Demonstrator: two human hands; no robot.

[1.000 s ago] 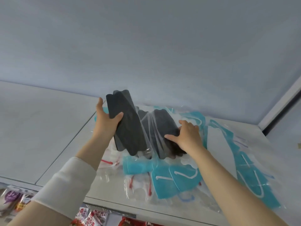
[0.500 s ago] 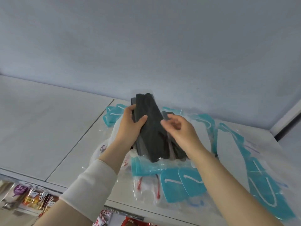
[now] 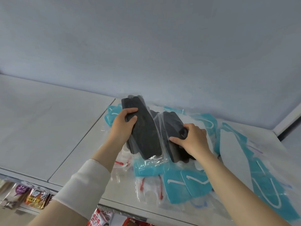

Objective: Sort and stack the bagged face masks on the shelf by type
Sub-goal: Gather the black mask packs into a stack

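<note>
Left hand clasps a black-mask stack, right hand pinches a black-mask bundle; slick bags below either grip could slip free.

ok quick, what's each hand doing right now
Left hand: closed, gripping a stack of bagged black masks.
Right hand: closed, gripping a second stack of black masks.

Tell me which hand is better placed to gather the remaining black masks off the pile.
Right. The right hand grips the loose black masks lying on the pile; the left hand is full, holding up the black stack.
</note>
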